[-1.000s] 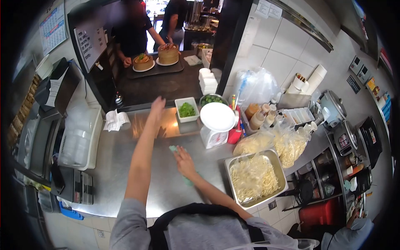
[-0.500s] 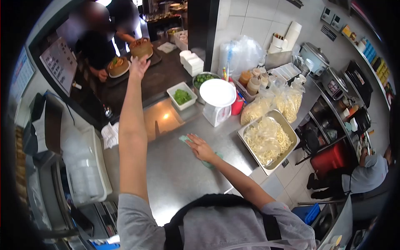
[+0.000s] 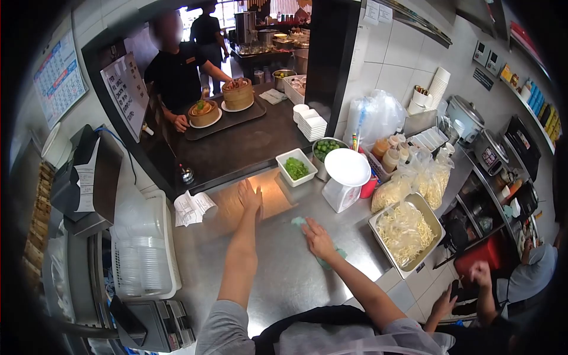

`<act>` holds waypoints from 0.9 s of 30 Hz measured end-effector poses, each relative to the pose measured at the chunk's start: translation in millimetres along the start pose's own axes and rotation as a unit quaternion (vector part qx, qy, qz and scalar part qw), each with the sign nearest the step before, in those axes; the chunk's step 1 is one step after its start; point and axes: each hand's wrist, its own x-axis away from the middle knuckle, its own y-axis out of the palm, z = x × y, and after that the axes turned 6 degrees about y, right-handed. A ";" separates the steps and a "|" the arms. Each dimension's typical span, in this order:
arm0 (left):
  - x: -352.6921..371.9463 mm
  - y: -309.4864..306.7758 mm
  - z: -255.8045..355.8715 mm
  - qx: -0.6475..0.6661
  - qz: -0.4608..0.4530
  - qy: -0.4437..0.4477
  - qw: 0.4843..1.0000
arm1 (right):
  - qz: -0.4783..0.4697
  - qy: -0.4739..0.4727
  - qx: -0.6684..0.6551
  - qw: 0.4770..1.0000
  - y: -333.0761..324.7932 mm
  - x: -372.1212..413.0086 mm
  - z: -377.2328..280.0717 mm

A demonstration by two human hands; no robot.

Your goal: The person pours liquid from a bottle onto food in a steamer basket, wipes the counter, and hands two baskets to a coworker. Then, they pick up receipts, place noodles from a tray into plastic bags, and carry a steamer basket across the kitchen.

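My left hand [image 3: 249, 196] is over the steel counter [image 3: 236, 284] near its back edge, holding nothing, fingers apart. Under my right hand [image 3: 319, 238] is a light green cloth [image 3: 332, 258] on the counter; the fingers bend over it, and its ends stick out in front and behind. Past that hand stand a white weighing scale [image 3: 346, 177] and a white dish of chopped greens [image 3: 295, 168]. To the right, a metal tray of noodles [image 3: 408, 234] has a clear plastic bag in it.
Across the pass, a person in black [image 3: 180, 77] touches a dark tray [image 3: 222, 125] holding two bamboo steamers [image 3: 238, 93] on plates. Paper slips [image 3: 194, 208] and a white basket of plastic containers [image 3: 168, 254] lie left. At lower right, another person's hands [image 3: 445, 302] hold a dark object.
My left hand has drawn back from the steamers to the counter. The right hand stays on the cloth. The view has shifted, and another person's hands have appeared at lower right.
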 end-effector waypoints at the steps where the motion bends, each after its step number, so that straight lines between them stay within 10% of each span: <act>1: 16.4 6.7 -4.0 -0.009 0.012 0.026 1.000 | 0.018 0.030 0.028 0.999 5.2 -1.4 -0.5; 7: 51.2 -65.8 82.2 0.346 0.128 0.066 0.927 | 0.085 0.135 0.053 0.986 24.2 18.8 -51.6; 13: 82.7 -293.1 204.8 0.514 0.223 0.235 0.794 | -0.021 -0.132 -0.072 0.988 19.2 91.7 -98.7; 20: 189.6 -477.4 232.3 0.336 0.572 0.444 0.602 | 0.064 0.036 0.012 0.997 -35.8 89.1 26.0; 22: 219.5 -501.9 217.7 0.447 0.576 0.498 0.469 | 0.053 0.060 0.036 0.996 -36.1 82.1 50.6; 27: 267.2 -516.8 262.8 0.262 0.640 0.565 0.450 | 0.053 0.104 0.075 0.990 -32.8 61.6 56.5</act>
